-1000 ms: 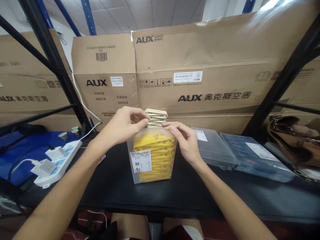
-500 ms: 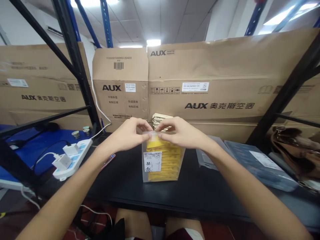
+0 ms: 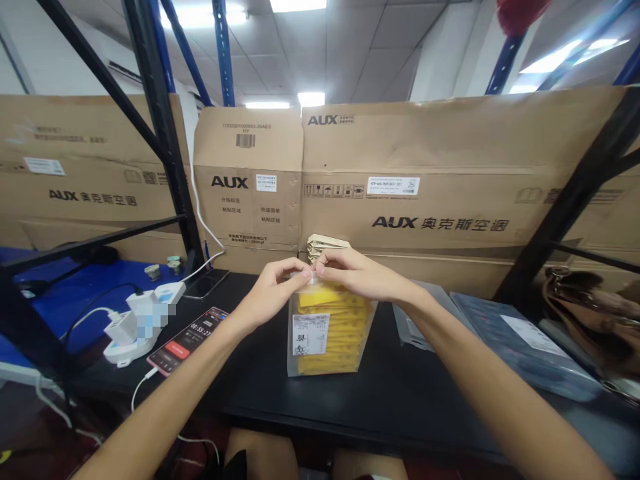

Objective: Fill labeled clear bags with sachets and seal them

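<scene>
Head view: I see my left hand (image 3: 273,285) and right hand (image 3: 357,273) both pinched shut, thumb against fingertips, on the top edge of a translucent plastic bag (image 3: 331,357) standing upright mid-front on the black table (image 3: 260,393). The bag is packed with stacked flat yellow sachets (image 3: 340,317), with a white printed label (image 3: 310,333) on its front. A small pile of beige paper sachets (image 3: 320,244) sits just behind it, against the brown cardboard cartons (image 3: 450,167).

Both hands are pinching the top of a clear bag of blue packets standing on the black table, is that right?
No, the packets are yellow, not blue. The head view shows the left hand and right hand pinching the top of the clear bag standing on the black table.
</scene>
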The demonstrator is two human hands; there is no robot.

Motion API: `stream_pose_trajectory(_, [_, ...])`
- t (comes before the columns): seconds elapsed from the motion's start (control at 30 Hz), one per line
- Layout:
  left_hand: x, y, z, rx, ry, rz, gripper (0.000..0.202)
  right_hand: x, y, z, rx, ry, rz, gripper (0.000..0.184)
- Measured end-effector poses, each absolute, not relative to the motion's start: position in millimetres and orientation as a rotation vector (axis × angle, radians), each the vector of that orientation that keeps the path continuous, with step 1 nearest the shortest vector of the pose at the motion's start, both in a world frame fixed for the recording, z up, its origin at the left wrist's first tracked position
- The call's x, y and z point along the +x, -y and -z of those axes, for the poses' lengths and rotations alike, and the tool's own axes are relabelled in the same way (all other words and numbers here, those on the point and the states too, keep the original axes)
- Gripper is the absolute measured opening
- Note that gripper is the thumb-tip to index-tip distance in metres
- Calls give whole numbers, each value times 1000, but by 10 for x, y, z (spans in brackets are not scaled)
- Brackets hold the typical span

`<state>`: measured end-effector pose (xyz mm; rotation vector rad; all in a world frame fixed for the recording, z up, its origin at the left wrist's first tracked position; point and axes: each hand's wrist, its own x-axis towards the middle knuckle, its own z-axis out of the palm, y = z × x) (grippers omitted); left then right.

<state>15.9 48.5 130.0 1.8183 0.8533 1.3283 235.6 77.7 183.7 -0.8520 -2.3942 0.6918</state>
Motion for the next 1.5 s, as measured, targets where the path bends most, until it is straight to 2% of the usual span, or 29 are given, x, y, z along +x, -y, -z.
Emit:
stream_pose_trajectory(0.37, [311,-459,-1192,1391,-819,-1393,25,2351,-669,-1871,-959,2426,-688,27])
stream_pose_trajectory(0.7, [400,-452,-1209,1302,-788,-1436,21,2343,-684,-1838,-973,2421,-684,27])
stream_pose_trajectory(1.03, [393,-443,-1198,1343,-845,-1443,20,2317,-735,-1856,-989,2470,-660,23])
stream_pose_trajectory(1.23, [354,-508,-1155,1455,-825,-1595,13,2313,-773,-1814,-947,2464,-651,24])
stream_pose_trajectory(1.37, [243,-589,-1221,1648,-841,-1583,15,2308,-780,-1774,-804,2356,-752,12])
stream_pose_trajectory(1.43, [199,-591,-1259,1700,-867,-1518,16,2326,-736,-1789,-734,2346,-800,18])
stream_pose_trajectory(1.5, [183,-538,-1258,1708,-889,-1526,18,2362,-658,-1831,-693,2421,-777,32])
